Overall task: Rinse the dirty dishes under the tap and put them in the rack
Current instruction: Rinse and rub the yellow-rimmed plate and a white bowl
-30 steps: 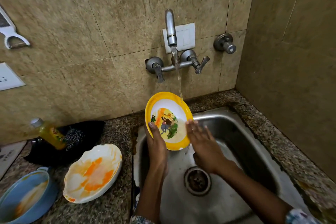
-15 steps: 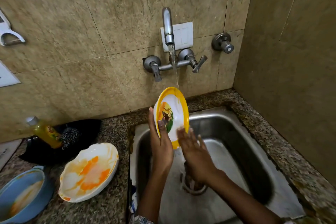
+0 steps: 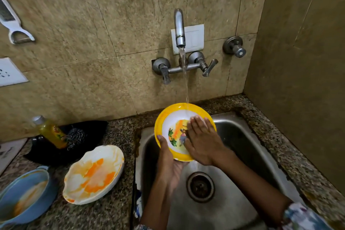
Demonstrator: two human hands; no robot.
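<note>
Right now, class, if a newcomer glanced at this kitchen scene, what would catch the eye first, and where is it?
First the yellow-rimmed plate, held tilted over the steel sink under the running tap: the left hand grips its lower edge while the right hand lies flat on its face. Next, left on the granite counter, a white bowl smeared orange beside a blue dish.

My forearms are bare from wrist almost to elbow, and I wear no rings, watch or bangles on my left hand or my right hand. At each elbow a short sleeve shows: pale cloth printed with blue and reddish blotches.
</note>
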